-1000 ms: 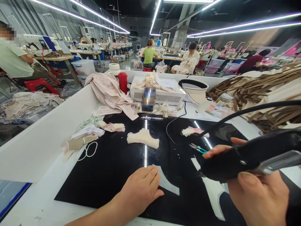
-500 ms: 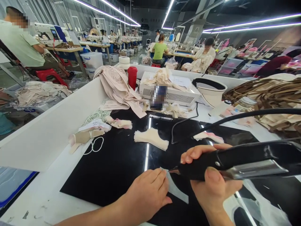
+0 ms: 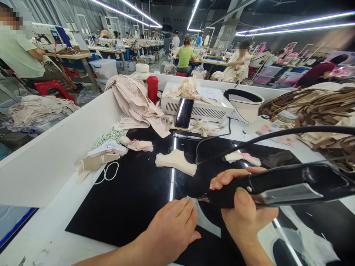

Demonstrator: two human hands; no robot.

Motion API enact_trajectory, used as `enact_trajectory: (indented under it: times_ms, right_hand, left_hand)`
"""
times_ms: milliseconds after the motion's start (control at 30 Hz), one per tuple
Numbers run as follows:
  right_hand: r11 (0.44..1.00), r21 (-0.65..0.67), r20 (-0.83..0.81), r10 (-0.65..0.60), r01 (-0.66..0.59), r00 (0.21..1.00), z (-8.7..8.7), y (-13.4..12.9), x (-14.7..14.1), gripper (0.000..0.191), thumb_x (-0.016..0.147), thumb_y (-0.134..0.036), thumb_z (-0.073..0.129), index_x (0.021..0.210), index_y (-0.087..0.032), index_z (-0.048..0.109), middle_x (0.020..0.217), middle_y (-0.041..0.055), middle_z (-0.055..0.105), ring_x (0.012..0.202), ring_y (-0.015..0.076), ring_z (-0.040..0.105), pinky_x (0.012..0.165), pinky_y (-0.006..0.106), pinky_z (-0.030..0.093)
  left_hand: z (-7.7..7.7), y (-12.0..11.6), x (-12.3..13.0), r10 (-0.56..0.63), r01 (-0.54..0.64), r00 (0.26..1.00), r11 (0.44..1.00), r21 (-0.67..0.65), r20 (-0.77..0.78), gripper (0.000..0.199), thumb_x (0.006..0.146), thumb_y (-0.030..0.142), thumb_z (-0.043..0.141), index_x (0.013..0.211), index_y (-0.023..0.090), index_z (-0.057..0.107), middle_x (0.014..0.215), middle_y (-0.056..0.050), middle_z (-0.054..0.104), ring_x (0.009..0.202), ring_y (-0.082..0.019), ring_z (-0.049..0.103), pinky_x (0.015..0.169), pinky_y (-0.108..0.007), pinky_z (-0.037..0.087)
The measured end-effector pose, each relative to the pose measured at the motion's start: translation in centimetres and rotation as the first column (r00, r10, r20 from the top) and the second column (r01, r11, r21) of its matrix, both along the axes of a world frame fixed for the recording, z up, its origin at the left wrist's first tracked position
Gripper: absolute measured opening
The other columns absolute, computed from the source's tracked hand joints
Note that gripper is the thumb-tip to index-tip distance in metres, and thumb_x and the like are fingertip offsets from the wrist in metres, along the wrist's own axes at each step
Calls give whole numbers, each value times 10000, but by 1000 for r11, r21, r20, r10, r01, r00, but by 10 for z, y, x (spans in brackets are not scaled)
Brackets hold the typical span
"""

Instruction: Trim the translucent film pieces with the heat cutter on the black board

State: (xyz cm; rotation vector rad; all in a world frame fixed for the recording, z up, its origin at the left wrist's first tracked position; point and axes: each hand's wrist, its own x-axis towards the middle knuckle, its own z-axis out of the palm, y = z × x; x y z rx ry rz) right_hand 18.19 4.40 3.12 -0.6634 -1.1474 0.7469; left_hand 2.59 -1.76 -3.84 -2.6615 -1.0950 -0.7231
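My left hand (image 3: 174, 225) lies on a thin, pale translucent fabric piece (image 3: 206, 221), fingers together and pressed down over its left part. In my right hand (image 3: 241, 218) is a black corded hand tool (image 3: 291, 184) with a silver lever along its side. Its narrow metal tip points left, close to the upper edge of the fabric by my left fingertips; whether they touch I cannot tell. Beneath both hands is a glossy black board (image 3: 122, 207). A cream stack of cut fabric (image 3: 176, 162) rests on it, beyond my left hand.
Behind the board stand a phone (image 3: 184, 112), a white vented box (image 3: 202, 109) and a red cup (image 3: 152, 89). A black cable (image 3: 277, 136) arches over the right side. Fabric scraps (image 3: 242, 158) and a pen (image 3: 187, 136) lie around. A low white wall (image 3: 63, 147) borders the left.
The view has shifted slightly, so most things sit a little further left. Both hands keep nearly the same place on the fabric and the tool.
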Motion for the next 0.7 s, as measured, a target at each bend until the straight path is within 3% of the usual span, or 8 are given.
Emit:
enact_trajectory:
  times_ms: [333,567,700]
  right_hand:
    - [996,20,-66,88,-87,994,0,3,-11,358,888,-368,754,1190,-292,579,833,-34,627,649,156,613,575,327,541]
    - [999,-12,-45,48,-49,998,0,4,-13,314,908,-356,715,1171,-292,557,816,-39,604,627,161,608,568,331,522]
    - [999,6,-47,48,-48,998,2,6,-15,328,902,-391,715,1165,-291,546,803,-45,587,617,160,597,547,316,518]
  left_hand:
    - [-2,0,-1,7,-7,1000,1000,-6,-9,449,1067,477,504,1223,86,660,1294,-90,728,1202,-221,670,956,-331,518]
    - [1,1,-2,2,-2,1000,1000,2,-24,447,1046,473,554,1233,80,655,1297,-98,727,1203,-219,671,952,-329,519]
    - [1,1,-1,12,-12,1000,999,33,-9,443,1082,466,472,1192,89,675,1246,-89,751,1177,-211,684,935,-319,526]
